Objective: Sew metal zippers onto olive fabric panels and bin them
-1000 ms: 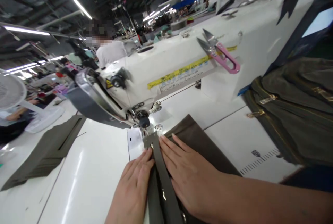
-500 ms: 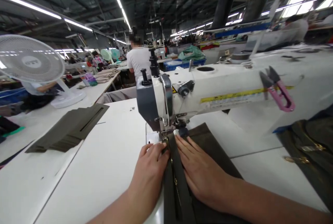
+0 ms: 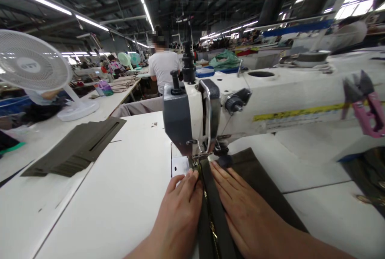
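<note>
A white sewing machine [image 3: 270, 98] stands across the table, its needle end over a dark olive fabric piece with a zipper [image 3: 215, 211]. My left hand [image 3: 180, 211] lies flat on the left side of the zipper strip, fingers stretched toward the presser foot [image 3: 197, 158]. On the right side my right hand [image 3: 246, 215] presses flat on the olive fabric [image 3: 264, 186], its fingertips close to the foot. Both hands lie open on the cloth and grip nothing.
A stack of olive fabric pieces [image 3: 78, 146] lies at the left of the white table [image 3: 120, 194]. A white fan [image 3: 33, 66] stands far left. Pink thread snips [image 3: 368, 110] hang on the machine arm. More olive bags [image 3: 369, 178] sit at right. A person in a white shirt [image 3: 164, 68] works beyond.
The view has swung from a tilted look to level and moved closer to the machine head. Both hands stay flat beside the zipper, now nearer the presser foot.
</note>
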`<state>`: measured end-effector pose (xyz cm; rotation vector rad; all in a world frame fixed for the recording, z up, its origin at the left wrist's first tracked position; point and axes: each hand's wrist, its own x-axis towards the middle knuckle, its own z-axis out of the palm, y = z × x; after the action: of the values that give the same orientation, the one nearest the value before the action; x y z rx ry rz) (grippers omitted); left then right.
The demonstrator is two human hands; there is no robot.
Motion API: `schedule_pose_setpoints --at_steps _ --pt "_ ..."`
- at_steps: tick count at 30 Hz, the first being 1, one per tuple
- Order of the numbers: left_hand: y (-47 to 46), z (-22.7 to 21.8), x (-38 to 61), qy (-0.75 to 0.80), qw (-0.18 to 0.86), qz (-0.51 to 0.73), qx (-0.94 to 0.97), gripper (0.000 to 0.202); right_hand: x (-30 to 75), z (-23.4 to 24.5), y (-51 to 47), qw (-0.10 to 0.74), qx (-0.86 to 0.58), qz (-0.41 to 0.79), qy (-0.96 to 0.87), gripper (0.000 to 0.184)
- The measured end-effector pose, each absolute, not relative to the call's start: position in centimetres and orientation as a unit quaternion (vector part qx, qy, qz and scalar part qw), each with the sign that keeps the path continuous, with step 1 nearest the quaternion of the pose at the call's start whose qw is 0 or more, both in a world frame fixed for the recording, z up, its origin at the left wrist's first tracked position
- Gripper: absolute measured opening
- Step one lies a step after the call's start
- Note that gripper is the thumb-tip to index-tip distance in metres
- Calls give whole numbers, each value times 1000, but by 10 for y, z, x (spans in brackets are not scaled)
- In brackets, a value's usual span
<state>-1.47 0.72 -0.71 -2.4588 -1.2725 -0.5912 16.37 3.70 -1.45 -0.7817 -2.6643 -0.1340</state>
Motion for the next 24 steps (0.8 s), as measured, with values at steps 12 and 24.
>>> schedule_pose_setpoints --at_steps 12,24 --pt "6 -5 -13 -443 156 -206 -858 33 165 -5 37 119 -287 -20 -950 55" --pt "6 -2 -9 -450 127 -185 -864 32 166 -15 35 150 -296 -26 -943 54"
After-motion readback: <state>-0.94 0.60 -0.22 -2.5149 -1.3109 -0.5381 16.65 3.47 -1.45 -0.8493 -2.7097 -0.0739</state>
